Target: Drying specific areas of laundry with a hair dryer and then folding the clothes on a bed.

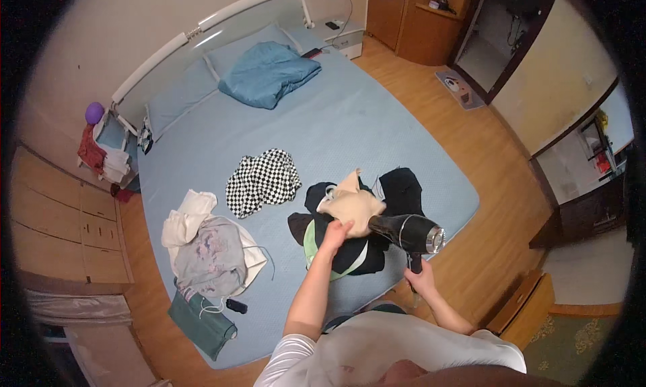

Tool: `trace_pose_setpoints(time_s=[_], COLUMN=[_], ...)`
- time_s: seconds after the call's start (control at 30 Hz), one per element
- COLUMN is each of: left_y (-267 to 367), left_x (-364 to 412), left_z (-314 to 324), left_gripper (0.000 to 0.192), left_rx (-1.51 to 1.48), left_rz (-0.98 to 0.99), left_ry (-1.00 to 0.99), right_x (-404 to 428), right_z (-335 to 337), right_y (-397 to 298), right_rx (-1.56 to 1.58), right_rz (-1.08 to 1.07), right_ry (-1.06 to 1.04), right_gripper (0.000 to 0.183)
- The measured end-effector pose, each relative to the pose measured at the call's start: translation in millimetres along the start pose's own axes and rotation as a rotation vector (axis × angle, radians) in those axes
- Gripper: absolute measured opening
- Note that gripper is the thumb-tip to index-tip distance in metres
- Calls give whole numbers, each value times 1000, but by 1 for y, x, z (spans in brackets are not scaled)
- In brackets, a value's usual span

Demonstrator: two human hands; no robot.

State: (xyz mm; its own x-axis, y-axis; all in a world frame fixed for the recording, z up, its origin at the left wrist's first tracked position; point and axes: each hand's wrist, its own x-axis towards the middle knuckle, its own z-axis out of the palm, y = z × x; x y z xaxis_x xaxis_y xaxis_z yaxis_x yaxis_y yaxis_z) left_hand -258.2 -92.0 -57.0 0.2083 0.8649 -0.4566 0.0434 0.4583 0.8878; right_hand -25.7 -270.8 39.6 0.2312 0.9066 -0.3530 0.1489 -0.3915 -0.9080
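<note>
My right hand [422,277] grips the handle of a black hair dryer [410,231], whose nozzle points left against a beige cloth [353,203]. With thumb and fingers, my left hand [337,235] pinches the lower edge of that cloth and holds it up before the nozzle. Beneath and around the cloth lies a pile of dark garments, including a black one [402,189] and a light green piece [312,246]. Whether the dryer is running cannot be seen. The cloth covers part of the pile.
The bed [348,124] bears a checkered garment [263,182], a heap with a grey printed garment [214,258], a green folded cloth [202,321], a small black object [236,306] and a blue quilt [272,74]. Wooden floor [419,104] runs along its right side; a wooden stool-like piece [525,306] stands behind right.
</note>
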Motion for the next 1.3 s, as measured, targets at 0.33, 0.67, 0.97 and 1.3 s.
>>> trace_pose_setpoints(time_s=[0.33,0.67,0.97,1.3], left_y=[-125,-90,36,44], left_x=[-66,-93,-67,-56], left_z=[-26,-26,-17,-31], left_gripper=[45,37,35,33], left_rx=[780,585,47,-27], left_rz=[-139,23,311,256], left_ry=[-9,-1,135,431], right_x=[12,90,28,-7], right_z=[32,57,9,17], right_y=[5,36,-3,-23], right_rx=[-119,-356,-91,75], right_rz=[102,-52,19,98], right_ry=[-228,-100,52,-198], right_gripper=[18,35,13,18])
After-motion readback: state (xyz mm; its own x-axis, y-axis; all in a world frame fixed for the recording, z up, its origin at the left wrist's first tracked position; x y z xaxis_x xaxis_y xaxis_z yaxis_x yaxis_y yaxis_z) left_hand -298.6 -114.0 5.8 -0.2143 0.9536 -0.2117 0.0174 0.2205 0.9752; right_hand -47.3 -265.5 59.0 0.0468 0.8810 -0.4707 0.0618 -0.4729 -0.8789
